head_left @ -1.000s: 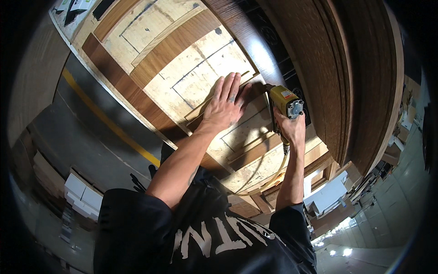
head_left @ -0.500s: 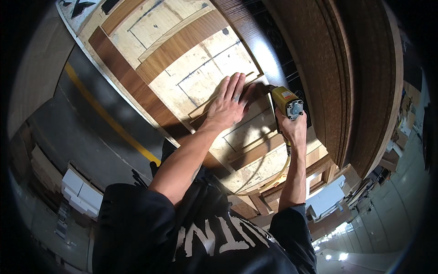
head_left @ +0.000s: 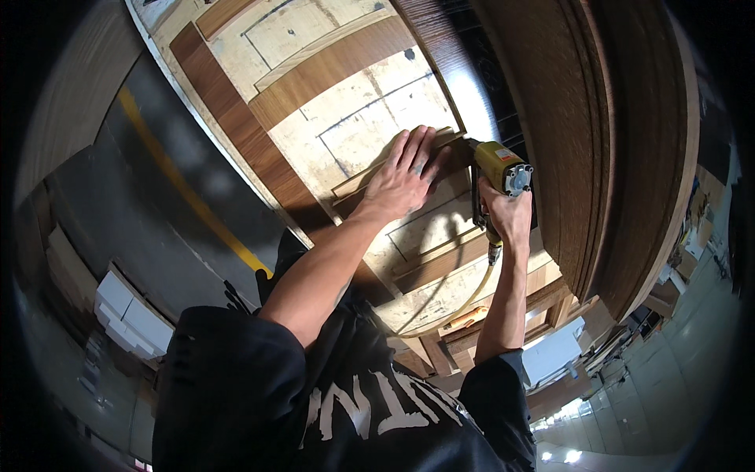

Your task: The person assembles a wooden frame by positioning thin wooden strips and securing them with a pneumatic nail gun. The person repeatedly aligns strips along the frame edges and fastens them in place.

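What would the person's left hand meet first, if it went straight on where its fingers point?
Passing over the pale, stained wooden surface, the left hand would probably first meet the long, dark-brown, glossy wooden board; relative height is unclear.

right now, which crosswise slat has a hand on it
The shadowed slat ending by the yellow tool: the left hand lies on it; other slats have no hand on them.
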`<state>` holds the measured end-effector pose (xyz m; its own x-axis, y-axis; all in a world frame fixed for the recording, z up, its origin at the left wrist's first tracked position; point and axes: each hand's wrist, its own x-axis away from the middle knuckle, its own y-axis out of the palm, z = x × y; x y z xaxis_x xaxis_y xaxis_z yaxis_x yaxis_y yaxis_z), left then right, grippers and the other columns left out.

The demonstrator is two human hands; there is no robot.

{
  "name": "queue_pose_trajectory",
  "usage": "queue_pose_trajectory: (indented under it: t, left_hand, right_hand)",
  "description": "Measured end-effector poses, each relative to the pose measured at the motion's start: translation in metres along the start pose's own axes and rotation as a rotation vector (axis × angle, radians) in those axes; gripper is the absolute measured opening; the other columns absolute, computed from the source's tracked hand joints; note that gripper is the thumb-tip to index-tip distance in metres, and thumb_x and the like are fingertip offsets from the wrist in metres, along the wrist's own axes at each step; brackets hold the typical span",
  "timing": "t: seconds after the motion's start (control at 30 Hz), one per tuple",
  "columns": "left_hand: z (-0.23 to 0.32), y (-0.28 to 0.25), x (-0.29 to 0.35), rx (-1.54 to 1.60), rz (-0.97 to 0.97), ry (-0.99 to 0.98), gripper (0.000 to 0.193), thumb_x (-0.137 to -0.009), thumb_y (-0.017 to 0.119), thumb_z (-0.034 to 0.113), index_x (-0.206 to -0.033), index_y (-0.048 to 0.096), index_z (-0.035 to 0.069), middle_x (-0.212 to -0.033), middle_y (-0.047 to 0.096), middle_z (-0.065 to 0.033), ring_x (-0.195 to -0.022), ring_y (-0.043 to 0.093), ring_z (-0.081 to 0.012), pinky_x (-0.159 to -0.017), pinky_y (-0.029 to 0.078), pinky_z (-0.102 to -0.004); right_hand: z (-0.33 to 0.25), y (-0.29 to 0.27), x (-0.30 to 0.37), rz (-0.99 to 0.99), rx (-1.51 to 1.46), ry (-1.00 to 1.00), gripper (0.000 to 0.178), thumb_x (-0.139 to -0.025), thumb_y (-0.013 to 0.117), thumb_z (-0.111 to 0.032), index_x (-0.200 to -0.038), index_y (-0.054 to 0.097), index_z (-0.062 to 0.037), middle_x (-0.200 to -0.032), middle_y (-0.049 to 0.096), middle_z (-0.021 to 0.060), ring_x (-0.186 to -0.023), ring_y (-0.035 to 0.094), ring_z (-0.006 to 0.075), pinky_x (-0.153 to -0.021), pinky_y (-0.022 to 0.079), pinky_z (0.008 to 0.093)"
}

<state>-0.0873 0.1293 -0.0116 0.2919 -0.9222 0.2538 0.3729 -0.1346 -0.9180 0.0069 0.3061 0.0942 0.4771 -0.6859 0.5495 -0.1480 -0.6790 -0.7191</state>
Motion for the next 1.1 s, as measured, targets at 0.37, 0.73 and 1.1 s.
queue_pose_trajectory:
  t: [0.37, 0.73, 1.1]
  left_hand:
    - [0.004, -0.016, 0.0, -0.128, -0.075, -0.006, 0.074, -0.102, 0.046, 0.03, -0.164, 0.012, 0.006, -0.168, 0.01, -0.0277, -0.157, 0.006, -0.041, -0.128, -0.001, -0.054]
    - [-0.001, -0.015, 0.008, 0.024, 0.102, -0.021, 0.072, -0.105, 0.036, 0.036, -0.163, 0.008, 0.005, -0.169, 0.009, -0.0246, -0.158, 0.005, -0.0383, -0.129, 0.001, -0.0507]
    - [-0.17, -0.09, -0.027, -0.074, 0.176, -0.281, 0.083, -0.101, 0.053, 0.05, -0.162, 0.02, 0.003, -0.168, 0.01, -0.0261, -0.156, 0.006, -0.0416, -0.124, 0.002, -0.0632]
  right_hand:
    - [-0.005, 0.005, 0.035, 0.045, -0.059, -0.018, 0.037, -0.084, 0.074, -0.021, -0.105, 0.073, 0.0096, -0.092, 0.074, 0.0285, -0.091, 0.076, 0.0358, -0.082, 0.058, 0.0429]
    - [-0.014, 0.033, 0.074, 0.116, -0.187, 0.078, 0.047, -0.083, 0.075, -0.037, -0.103, 0.074, 0.0058, -0.091, 0.073, 0.0299, -0.091, 0.075, 0.039, -0.08, 0.056, 0.0445]
    - [-0.02, 0.042, 0.062, 0.124, -0.159, 0.146, 0.04, -0.083, 0.066, -0.025, -0.111, 0.072, 0.0026, -0.094, 0.074, 0.0248, -0.095, 0.074, 0.0324, -0.085, 0.056, 0.0416]
